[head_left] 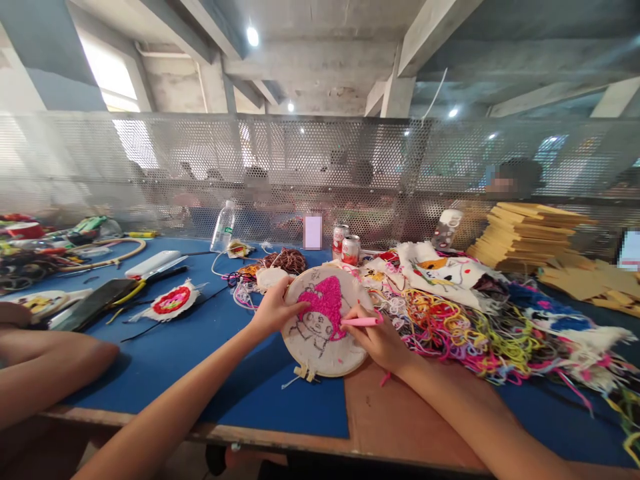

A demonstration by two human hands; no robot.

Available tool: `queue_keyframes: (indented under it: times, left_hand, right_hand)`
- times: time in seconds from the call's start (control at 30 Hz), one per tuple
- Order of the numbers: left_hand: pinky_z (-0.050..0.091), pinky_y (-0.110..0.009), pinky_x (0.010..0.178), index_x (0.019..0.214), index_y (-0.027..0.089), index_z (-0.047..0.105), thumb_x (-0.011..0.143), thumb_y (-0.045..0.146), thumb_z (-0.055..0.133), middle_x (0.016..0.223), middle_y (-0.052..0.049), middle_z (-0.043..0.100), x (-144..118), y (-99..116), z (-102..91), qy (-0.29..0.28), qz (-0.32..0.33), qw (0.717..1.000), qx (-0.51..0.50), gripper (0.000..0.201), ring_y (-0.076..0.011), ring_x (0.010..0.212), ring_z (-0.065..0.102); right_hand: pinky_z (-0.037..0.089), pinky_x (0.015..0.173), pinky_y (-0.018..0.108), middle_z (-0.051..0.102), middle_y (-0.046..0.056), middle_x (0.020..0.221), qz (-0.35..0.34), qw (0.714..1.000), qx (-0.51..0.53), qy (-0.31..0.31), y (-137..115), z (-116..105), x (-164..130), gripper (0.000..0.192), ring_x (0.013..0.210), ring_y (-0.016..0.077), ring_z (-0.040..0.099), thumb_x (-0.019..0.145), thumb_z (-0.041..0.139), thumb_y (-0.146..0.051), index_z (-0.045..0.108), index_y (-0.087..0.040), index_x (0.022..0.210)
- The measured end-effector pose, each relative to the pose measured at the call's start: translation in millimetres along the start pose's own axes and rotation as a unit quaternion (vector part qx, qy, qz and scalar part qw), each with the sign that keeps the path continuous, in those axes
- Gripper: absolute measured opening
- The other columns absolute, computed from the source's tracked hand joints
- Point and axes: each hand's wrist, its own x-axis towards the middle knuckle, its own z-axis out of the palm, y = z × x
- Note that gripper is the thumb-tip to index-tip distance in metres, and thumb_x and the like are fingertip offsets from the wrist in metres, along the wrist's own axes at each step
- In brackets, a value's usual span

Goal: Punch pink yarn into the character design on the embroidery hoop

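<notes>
Right hand (383, 340) is closed in a pen grip on a pink punch needle (359, 322). The needle's long axis runs near horizontal, 3-to-9, with the tip aimed toward 9 and sitting at the lower right edge of the pink filled patch (327, 303). Left hand (273, 310) clamps the embroidery hoop (323, 327) at its 10 o'clock rim, fingers curled over the edge onto the cloth. The hoop stands tilted up toward the camera, bottom edge resting on the worktop (260, 393), screw tab at 6. The outlined figure (313, 327) below and left of the pink patch is unfilled. From the needle tip, that bare area lies toward 8. The right hand is the one on the tool, the left only steadies the frame.

Outward from the hoop: a tangled yarn pile (465, 330) at 3, touching the right wrist area. Printed cloth pieces (440, 267) at 2. Two drink cans (346, 245) at 12, a water bottle (223, 227) at 11. A small red-and-white finished patch (173, 300) at 9. A stack of yellow sheets (530, 237) far at 2. Another person's forearm (45, 367) lies on the worktop edge at 8, well apart.
</notes>
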Motion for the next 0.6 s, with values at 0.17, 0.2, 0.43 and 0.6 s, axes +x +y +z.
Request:
queue_keyframes:
  times: [0.17,0.2,0.43,0.6]
  left_hand:
    - [0.047,-0.029,0.066,0.093,0.017,0.051,0.067,0.038,0.067,0.082,-0.001,0.061,0.7,-3.2,0.1,-0.003,-0.003,1.000,-0.001,0.038,-0.0185,0.078,0.058]
    - [0.047,-0.029,0.066,0.094,0.017,0.051,0.067,0.038,0.067,0.082,-0.001,0.061,0.9,-3.1,0.1,-0.003,-0.003,1.000,0.001,0.037,-0.0184,0.078,0.058]
    - [0.046,-0.028,0.065,0.094,0.017,0.050,0.066,0.038,0.067,0.082,-0.001,0.061,0.8,-1.6,-0.6,-0.007,-0.006,1.000,0.010,0.038,-0.0180,0.077,0.058]
    - [0.046,-0.028,0.066,0.094,0.017,0.050,0.067,0.037,0.066,0.082,-0.001,0.061,0.4,-2.0,-1.0,-0.008,-0.004,1.000,0.013,0.037,-0.0178,0.077,0.058]
  right_hand:
    - [0.043,0.059,0.025,0.064,0.003,0.078,0.027,1.000,-0.003,0.000,-0.8,-0.1,-0.6,0.022,0.065,0.0143,0.060,0.092,0.040,-0.034,0.055,-0.020,0.083]
    - [0.043,0.060,0.025,0.065,0.003,0.079,0.030,1.000,-0.003,0.001,-0.9,-0.1,-0.5,0.022,0.066,0.0145,0.060,0.092,0.040,-0.034,0.055,-0.020,0.083]
    - [0.045,0.062,0.025,0.064,0.004,0.081,0.032,0.999,0.005,0.002,-0.3,-0.4,-0.4,0.024,0.068,0.0148,0.061,0.092,0.039,-0.035,0.055,-0.020,0.082]
    - [0.045,0.060,0.025,0.063,0.003,0.079,0.024,1.000,0.001,0.016,4.0,2.5,-1.9,0.025,0.066,0.0139,0.060,0.093,0.039,-0.033,0.056,-0.020,0.078]
